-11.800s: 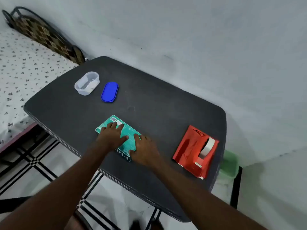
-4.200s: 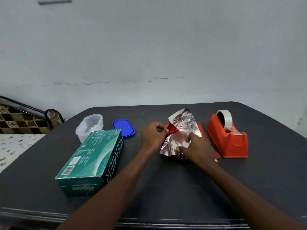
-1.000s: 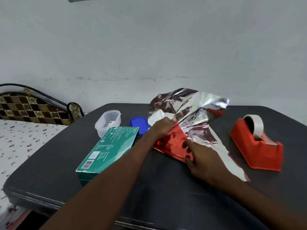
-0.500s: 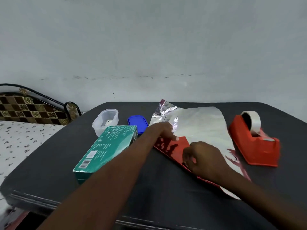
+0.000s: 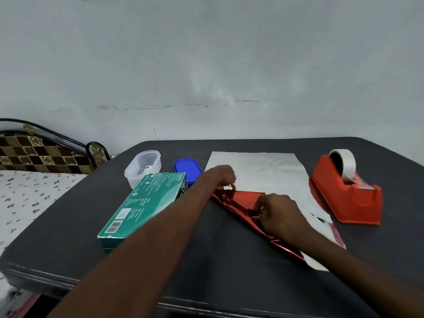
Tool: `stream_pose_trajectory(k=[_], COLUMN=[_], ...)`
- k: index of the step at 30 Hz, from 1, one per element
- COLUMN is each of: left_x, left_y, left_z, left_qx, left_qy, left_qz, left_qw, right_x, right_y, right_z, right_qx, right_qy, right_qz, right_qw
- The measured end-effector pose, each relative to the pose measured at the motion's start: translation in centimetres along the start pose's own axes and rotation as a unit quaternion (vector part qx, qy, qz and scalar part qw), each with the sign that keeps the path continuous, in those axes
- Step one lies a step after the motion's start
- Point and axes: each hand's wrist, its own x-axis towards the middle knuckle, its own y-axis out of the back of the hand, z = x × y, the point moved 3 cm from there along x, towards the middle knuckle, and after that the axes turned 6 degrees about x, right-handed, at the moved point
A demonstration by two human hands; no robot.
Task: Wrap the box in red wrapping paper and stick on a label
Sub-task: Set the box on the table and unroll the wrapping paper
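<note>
The green box (image 5: 146,203) lies on the dark table (image 5: 206,260), left of centre. The wrapping paper (image 5: 259,171) is spread mostly flat at centre right, silver side up, with a red triangular flap folded over its near left corner. My left hand (image 5: 221,177) pinches the flap's upper left edge. My right hand (image 5: 280,216) pinches the red flap near its middle. No label is visible.
A red tape dispenser (image 5: 346,196) with a white tape roll stands right of the paper. A clear plastic container (image 5: 142,167) and its blue lid (image 5: 187,168) sit behind the box. A bed with patterned sheet (image 5: 27,196) lies left of the table.
The crumpled foil has been spread out flat on the table, silver side up. Both hands stay on the folded red corner.
</note>
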Motion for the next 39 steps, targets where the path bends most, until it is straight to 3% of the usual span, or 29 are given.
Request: stream_pose_trajectory(k=[4,7,12,15,17,19,21,23,30,39], left_x=[-0.2,-0.1,-0.5,-1.0,-1.3,-1.2,-1.1,-1.1,-2.5,-3.1], left_y=[0.0,0.4,0.3,0.2,0.0,-0.3,-0.8,-1.3,-2.2,-2.6], left_z=[-0.4,-0.2,-0.1,-0.3,-0.3,-0.4,-0.5,-0.7,-0.7,0.2], left_qx=[-0.028,0.014,0.03,0.019,0.027,0.031,0.026,0.022,0.098,0.005], left_qy=[0.033,0.015,0.006,0.001,-0.002,-0.011,-0.014,-0.018,-0.003,-0.007], left_qz=[-0.004,0.01,-0.001,0.011,0.013,0.015,0.017,0.035,0.08,0.12], left_qw=[0.999,1.0,1.0,1.0,1.0,0.999,0.999,0.999,0.992,0.993], right_x=[-1.4,-2.5,-4.0,-4.6,-3.9,-2.3,-0.5,1.2,4.2,5.5], right_y=[0.2,0.3,0.8,0.9,0.9,1.1,1.3,1.2,-1.0,-1.2], right_z=[-1.7,-3.4,-6.0,-7.0,-6.5,-4.7,-2.3,0.0,5.4,5.8], right_qx=[-0.022,-0.013,0.14,0.243,0.258,0.207,0.108,0.023,-0.098,-0.101], right_qy=[0.121,0.212,0.231,0.199,0.162,0.113,0.058,0.008,-0.054,-0.037], right_qz=[0.004,-0.028,-0.097,-0.137,-0.094,0.003,0.046,0.022,-0.068,-0.066], right_qw=[0.992,0.977,0.958,0.939,0.948,0.972,0.991,0.999,0.991,0.992])
